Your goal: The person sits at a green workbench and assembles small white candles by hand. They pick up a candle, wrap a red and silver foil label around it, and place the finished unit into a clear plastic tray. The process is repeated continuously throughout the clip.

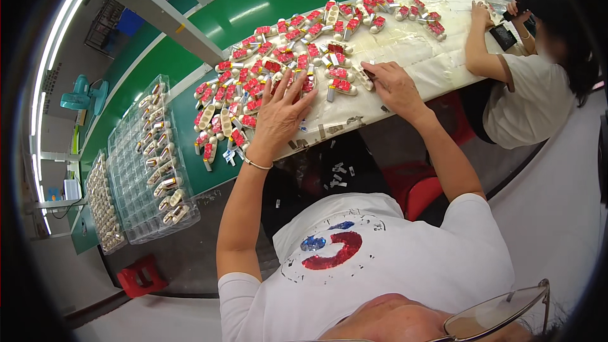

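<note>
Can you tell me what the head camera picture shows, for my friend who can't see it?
A person's left hand lies flat, fingers spread, on a pile of small red-and-white parts on a pale work board, while the right hand pinches one white piece at the pile's edge. Clear trays of similar parts sit to the left, and another person works at the far right.

Bare white worktop (411, 57) open right of right hand (394, 85) — red-and-white parts (278, 57) crowd left.
</note>
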A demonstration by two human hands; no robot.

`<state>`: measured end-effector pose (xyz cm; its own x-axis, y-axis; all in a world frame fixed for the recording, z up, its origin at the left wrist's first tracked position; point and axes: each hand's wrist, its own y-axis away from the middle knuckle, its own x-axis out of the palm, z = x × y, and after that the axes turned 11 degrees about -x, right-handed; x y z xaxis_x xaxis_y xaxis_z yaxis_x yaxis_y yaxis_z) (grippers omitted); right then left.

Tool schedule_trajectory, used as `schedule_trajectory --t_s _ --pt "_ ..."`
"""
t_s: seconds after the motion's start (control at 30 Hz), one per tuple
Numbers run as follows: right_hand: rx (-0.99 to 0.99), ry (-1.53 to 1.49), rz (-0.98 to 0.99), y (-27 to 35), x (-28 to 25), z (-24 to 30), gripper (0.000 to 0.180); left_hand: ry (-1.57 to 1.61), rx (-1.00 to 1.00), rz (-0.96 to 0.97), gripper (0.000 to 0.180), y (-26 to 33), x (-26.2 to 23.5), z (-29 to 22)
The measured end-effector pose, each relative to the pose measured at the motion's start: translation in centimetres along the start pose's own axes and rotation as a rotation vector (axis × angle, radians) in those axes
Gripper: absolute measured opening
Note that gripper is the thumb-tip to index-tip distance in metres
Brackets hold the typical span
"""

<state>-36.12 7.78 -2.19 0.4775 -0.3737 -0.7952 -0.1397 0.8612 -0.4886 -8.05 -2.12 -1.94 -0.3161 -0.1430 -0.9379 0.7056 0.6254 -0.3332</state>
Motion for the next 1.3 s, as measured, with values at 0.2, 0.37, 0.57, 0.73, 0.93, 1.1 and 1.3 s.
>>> schedule_trajectory --t_s 0.2,0.37,0.57,0.73,0.93,1.1,1.3 --pt "0.055 0.053 -0.059 -0.1 0.4 -1.0 0.025 0.272 -0.144 -0.125 0.044 2.3 -1.6 -1.3" --pt "-0.001 0.149 -0.059 -0.1 0.1 -1.4 0.007 0.829 -0.305 -0.106 0.037 4.8 -1.6 -4.0" --pt "0.155 -0.265 -0.046 -1.6 -0.1 3.4 0.011 0.908 -0.272 -0.137 0.046 1.5 -3.6 -5.8" --pt "0.330 -1.121 0.062 -4.3 0.9 8.9 0.012 1.151 -0.351 -0.075 0.043 0.4 -3.4 -5.2" --pt "0.365 -1.376 0.198 -5.0 2.2 10.1 0.023 1.713 -0.716 0.190 0.027 3.1 -4.5 -1.7" --pt "0.233 -1.195 0.080 -5.4 4.2 12.0 0.020 1.852 -0.908 0.226 0.023 5.5 -5.0 -0.4" --pt "0.331 -1.203 0.070 -5.9 4.9 14.0 0.022 1.796 -0.919 0.140 0.022 6.4 -5.3 -0.4"
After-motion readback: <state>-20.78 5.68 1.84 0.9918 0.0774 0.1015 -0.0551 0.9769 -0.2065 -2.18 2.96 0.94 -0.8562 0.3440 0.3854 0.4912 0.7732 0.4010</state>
